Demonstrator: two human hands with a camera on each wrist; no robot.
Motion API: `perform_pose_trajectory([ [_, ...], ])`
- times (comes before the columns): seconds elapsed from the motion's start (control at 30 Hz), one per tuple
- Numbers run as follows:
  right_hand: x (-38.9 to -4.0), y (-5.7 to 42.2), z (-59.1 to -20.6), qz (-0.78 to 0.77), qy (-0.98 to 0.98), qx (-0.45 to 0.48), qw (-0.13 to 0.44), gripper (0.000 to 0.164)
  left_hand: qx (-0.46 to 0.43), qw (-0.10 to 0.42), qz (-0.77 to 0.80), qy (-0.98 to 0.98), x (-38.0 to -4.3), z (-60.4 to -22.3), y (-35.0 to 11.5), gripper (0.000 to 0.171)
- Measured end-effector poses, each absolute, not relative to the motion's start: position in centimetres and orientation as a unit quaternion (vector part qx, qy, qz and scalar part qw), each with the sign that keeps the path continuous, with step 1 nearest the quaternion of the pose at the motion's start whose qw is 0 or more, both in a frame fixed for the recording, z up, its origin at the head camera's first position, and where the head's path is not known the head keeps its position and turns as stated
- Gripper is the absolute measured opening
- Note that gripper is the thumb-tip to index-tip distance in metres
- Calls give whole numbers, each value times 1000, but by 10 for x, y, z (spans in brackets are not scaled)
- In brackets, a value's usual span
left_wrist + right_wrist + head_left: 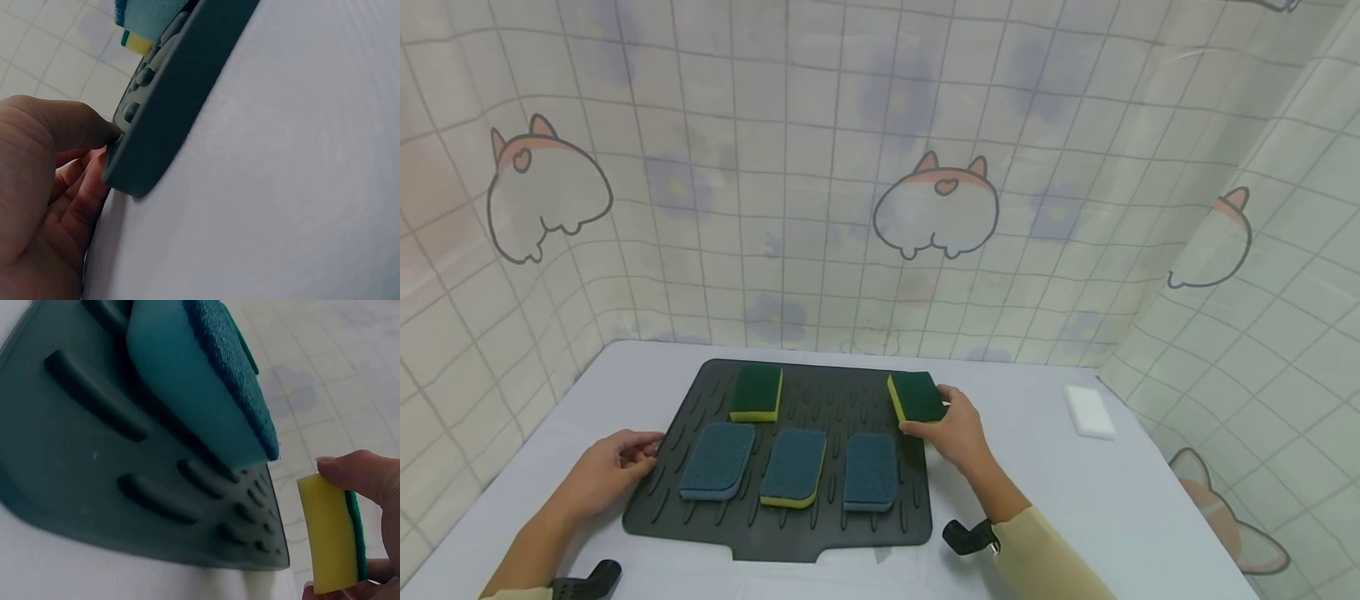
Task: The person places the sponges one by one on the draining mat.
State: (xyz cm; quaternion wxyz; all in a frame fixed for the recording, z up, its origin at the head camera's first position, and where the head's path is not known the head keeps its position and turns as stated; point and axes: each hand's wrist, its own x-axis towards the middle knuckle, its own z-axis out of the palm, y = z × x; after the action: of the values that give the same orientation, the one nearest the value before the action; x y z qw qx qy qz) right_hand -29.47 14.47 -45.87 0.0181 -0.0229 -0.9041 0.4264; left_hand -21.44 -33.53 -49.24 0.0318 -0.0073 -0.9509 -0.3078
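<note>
A dark grey ridged drying mat [853,533] lies on the white table. My left hand [604,473] pinches the mat's left edge; in the left wrist view the thumb is on top and the fingers are at the side. At the back right corner, my right hand [957,429] holds a green-and-yellow sponge [916,396] between thumb and fingers, its yellow side visible in the right wrist view. Another green-and-yellow sponge [756,392] lies at the back left. In front are a blue sponge [718,458], a blue-and-yellow sponge [793,467] and a second blue sponge [870,469].
To the right, a white sponge-like block [1088,412] lies on the table [1045,492]. A curtain [820,183] with a grid and corgi print hangs around the table's back and sides. The mat has a tab [775,552] at its front edge.
</note>
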Motion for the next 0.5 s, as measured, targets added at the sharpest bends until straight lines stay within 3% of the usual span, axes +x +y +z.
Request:
perform_pose_trajectory([
  [0.5,-308,105,-450,427,-904,27,-14,95,-9,32,-305,-952,-216,-494,-336,40],
])
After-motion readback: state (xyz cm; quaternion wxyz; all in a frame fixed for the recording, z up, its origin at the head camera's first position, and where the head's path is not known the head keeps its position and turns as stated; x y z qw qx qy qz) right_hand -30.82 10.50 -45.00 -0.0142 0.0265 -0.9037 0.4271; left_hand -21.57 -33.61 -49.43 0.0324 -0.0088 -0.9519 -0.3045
